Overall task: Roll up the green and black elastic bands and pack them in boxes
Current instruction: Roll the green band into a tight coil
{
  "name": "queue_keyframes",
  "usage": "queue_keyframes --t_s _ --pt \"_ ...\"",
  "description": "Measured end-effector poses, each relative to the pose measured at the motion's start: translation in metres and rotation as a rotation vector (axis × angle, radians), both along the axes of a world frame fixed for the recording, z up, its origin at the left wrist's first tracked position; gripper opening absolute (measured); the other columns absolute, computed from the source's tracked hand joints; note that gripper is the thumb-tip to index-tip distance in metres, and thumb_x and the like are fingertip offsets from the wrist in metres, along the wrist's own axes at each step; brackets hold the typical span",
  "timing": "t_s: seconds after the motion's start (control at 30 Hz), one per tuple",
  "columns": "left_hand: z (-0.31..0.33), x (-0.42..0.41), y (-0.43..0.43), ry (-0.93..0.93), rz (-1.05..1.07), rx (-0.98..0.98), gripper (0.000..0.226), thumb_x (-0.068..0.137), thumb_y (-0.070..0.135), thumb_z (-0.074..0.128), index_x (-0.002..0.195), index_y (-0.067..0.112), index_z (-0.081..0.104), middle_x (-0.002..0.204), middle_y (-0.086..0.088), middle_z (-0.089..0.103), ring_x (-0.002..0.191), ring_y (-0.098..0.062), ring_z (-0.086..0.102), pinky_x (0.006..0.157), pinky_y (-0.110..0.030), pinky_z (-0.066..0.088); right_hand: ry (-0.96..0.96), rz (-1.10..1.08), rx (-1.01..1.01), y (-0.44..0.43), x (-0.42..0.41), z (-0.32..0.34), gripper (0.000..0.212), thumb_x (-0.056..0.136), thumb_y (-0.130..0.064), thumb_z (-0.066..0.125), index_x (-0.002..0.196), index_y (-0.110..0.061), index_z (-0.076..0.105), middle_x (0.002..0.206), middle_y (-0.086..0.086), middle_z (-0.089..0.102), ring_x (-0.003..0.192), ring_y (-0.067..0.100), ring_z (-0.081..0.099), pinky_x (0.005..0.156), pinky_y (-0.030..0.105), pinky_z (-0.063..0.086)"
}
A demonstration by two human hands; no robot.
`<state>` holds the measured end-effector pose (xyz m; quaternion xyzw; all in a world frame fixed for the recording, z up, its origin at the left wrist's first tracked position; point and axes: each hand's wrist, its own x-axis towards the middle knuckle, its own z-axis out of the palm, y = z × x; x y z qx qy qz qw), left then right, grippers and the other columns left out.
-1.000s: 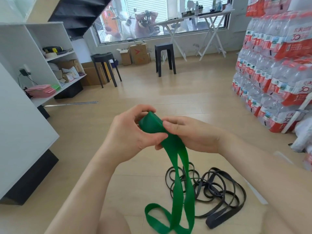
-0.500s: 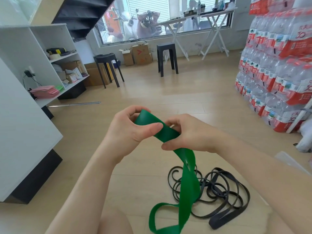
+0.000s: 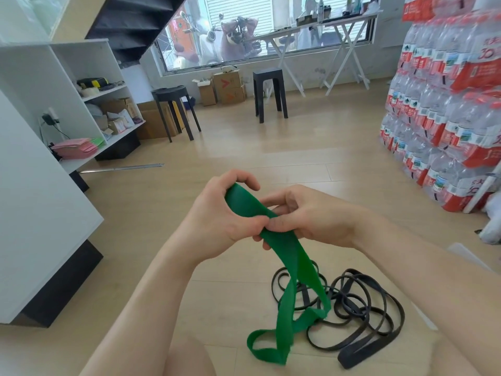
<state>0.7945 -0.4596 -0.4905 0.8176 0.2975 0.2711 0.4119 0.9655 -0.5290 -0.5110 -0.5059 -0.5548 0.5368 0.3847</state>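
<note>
A wide green elastic band (image 3: pixel 287 251) is held up in front of me over the wooden floor. My left hand (image 3: pixel 217 221) grips its upper end, fingers curled over the folded top. My right hand (image 3: pixel 306 213) pinches the band just beside it, thumb pressed on the green strip. The rest of the green band hangs down twisted, and its lower loop lies on the floor. Several thin black elastic bands (image 3: pixel 360 308) lie in a tangled pile on the floor under my right forearm. No packing box shows near my hands.
A white shelf unit (image 3: pixel 40 202) stands close on the left. Stacked packs of water bottles (image 3: pixel 447 104) fill the right side. Two black stools (image 3: pixel 173 109) and cardboard boxes (image 3: pixel 227 86) stand further back under the window, beside a white folding table (image 3: pixel 325 25).
My hands have turned the band's top end, which now lies flatter and wider between them. The hanging part has twisted and its lower loop has shifted on the floor.
</note>
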Motion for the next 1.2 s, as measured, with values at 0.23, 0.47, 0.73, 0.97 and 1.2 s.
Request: queue_keyframes --t_s 0.23,0.47,0.73,0.97,1.2 --pt "-0.013 0.01 -0.002 0.194 0.064 0.374 0.053 0.063 0.024 0.08 0.102 0.046 0.05 0.1 0.01 0.038 0.094 -0.016 0.047 0.083 -0.034 0.05 -0.026 -0.087 0.002 0.002 -0.008 -0.003 0.05 0.085 -0.046 0.065 0.115 -0.007 0.063 0.099 0.017 0.071 0.09 0.032 0.071 0.09 0.045 0.056" --pt "-0.009 -0.001 0.011 0.053 -0.133 0.04 0.085 0.059 0.022 0.089 0.13 0.041 0.046 0.122 0.008 0.052 0.115 -0.006 0.048 0.088 -0.02 0.045 0.167 0.002 0.034 0.0 0.011 -0.007 0.044 0.082 -0.044 0.069 0.107 -0.007 0.068 0.093 0.014 0.067 0.083 0.026 0.064 0.081 0.037 0.052" --pt "-0.002 -0.009 0.009 -0.219 -0.324 -0.303 0.051 0.059 0.008 0.079 0.105 0.012 0.058 0.089 -0.007 0.074 0.077 -0.019 0.069 0.066 -0.025 0.053 0.337 0.307 0.027 -0.002 0.018 -0.008 0.065 0.075 -0.054 0.073 0.12 -0.009 0.058 0.102 0.017 0.068 0.09 0.031 0.068 0.082 0.038 0.054" --pt "-0.004 -0.008 0.013 -0.392 -0.073 -0.223 0.04 0.062 0.003 0.072 0.099 0.012 0.062 0.082 -0.01 0.075 0.075 -0.028 0.072 0.064 -0.033 0.057 -0.017 0.07 0.086 -0.004 0.008 -0.006 0.066 0.074 -0.028 0.079 0.132 -0.027 0.048 0.098 0.008 0.069 0.095 0.022 0.066 0.086 0.043 0.054" --pt "-0.005 -0.013 0.018 -0.38 -0.007 -0.261 0.04 0.06 0.002 0.071 0.098 0.012 0.063 0.082 -0.012 0.075 0.08 -0.034 0.071 0.073 -0.041 0.059 -0.314 -0.114 0.211 -0.01 -0.002 0.002 0.039 0.078 -0.002 0.067 0.112 -0.023 0.067 0.098 0.001 0.074 0.094 0.028 0.068 0.091 0.044 0.055"
